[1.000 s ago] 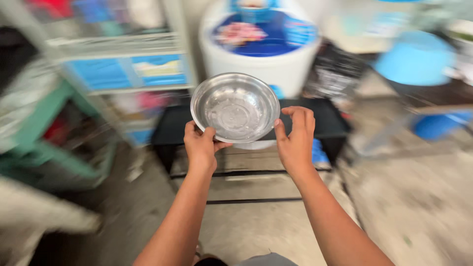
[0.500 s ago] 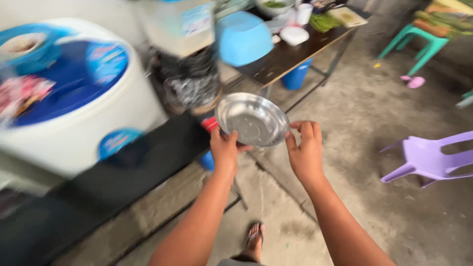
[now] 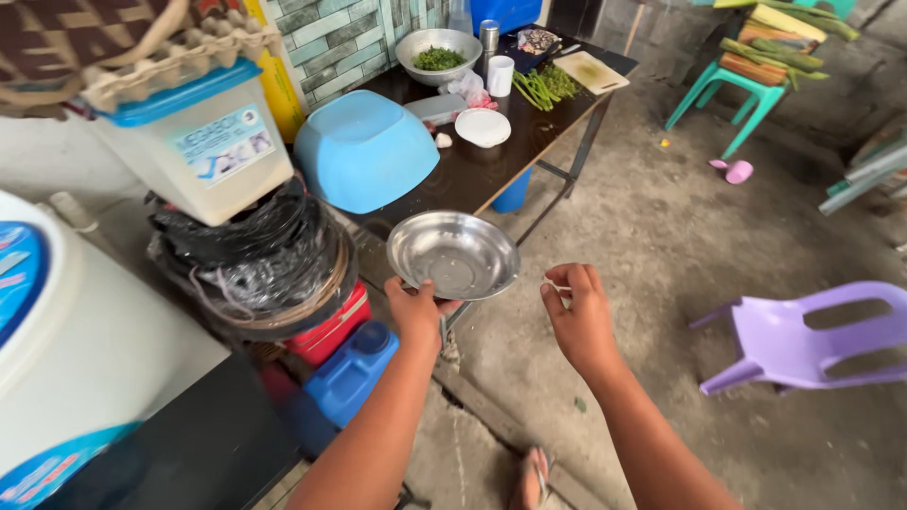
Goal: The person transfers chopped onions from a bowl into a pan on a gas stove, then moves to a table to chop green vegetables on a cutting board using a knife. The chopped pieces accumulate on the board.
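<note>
1. I am holding the steel bowl with my left hand alone, thumb over its near rim and fingers clamped underneath; my right hand is hanging free just beside the bowl, fingers loosely curled and not touching it.

2. That is the change: a moment ago both my hands were gripping the rim, one on each side, and now the right one is letting go and drifting off to the right.

3. I am also turning. Earlier the white washing machine was straight ahead of me; now it is sliding off to the left edge, and the dark table is coming into line in front.

4. The bowl is sitting in the air just short of the table's near corner, tilted slightly toward me, empty as far as I can see.

5. On the table, an upturned blue basin is lying near the left edge, with a white dish at the middle and a bowl of chopped greens at the far end.

6. A lilac plastic chair is standing on the concrete floor to my right.

7. Judging from this, I am carrying the bowl one-handed toward the table, with the right hand freed for something else.
</note>
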